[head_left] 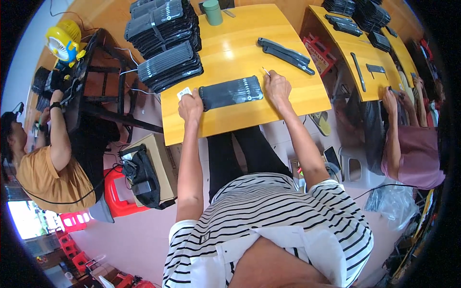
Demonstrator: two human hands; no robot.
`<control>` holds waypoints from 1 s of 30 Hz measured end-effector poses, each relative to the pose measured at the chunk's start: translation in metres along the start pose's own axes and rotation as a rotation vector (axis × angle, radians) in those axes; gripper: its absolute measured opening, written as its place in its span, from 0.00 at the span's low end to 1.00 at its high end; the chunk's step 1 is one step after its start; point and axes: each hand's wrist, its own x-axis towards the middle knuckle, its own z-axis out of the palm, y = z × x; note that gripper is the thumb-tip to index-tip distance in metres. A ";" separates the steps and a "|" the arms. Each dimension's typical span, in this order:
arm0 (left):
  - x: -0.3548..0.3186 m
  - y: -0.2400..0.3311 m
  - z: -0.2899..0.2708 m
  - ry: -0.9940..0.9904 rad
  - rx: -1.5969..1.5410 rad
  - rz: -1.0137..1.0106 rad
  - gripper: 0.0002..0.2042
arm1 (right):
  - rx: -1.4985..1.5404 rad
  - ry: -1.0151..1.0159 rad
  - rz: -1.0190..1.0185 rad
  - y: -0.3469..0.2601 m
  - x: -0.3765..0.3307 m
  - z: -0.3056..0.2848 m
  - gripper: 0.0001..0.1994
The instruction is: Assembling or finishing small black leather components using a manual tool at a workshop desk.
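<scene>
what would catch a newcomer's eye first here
The flat black ribbed pouch lies mid-table between the left hand, which pinches a small white tag, and the right hand, which holds a thin pointed tool. Behind, at the yellow table's far left, rise tall stacks of black pouches.

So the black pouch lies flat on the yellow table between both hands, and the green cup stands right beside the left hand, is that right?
Not quite. The head view shows the green cup at the far edge of the yellow table, well away from the left hand. The black pouch does lie flat between the left hand and the right hand.
</scene>
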 end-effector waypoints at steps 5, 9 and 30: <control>0.004 0.022 0.016 0.009 0.161 -0.037 0.26 | -0.161 0.134 -0.108 0.013 0.007 0.023 0.04; 0.012 0.019 0.031 0.081 0.183 -0.046 0.25 | -0.236 0.186 -0.173 0.006 0.006 0.023 0.01; -0.053 0.063 -0.014 0.272 -0.156 0.634 0.12 | -0.177 0.135 -0.117 0.009 0.006 0.020 0.03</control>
